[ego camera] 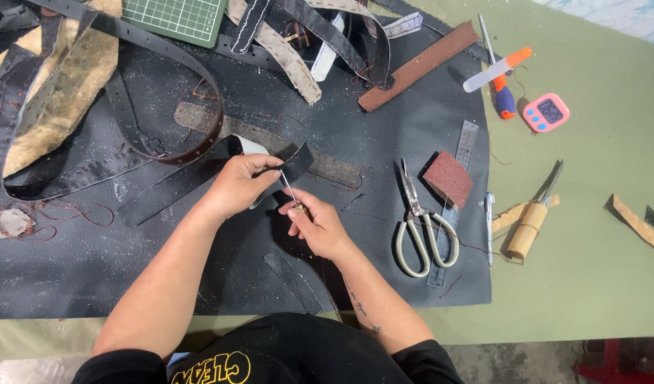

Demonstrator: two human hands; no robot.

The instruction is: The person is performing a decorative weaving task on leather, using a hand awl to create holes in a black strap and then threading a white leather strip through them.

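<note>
Hands at frame centre: left hand (240,183) pinches a black leather strap (199,178) running toward lower left; right hand (314,224) grips an awl (290,190), tip angled up-left, touching the strap.

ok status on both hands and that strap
Left hand grips black leather strap. Right hand holds thin metal awl against it. Cream-handled scissors lie clear, rightward.

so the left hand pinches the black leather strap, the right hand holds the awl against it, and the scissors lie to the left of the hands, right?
Not quite: the scissors lie to the right of the hands, by the sandpaper block, as the head view shows. The rest holds: the left hand pinches the black leather strap and the right hand holds the awl against it.
</note>
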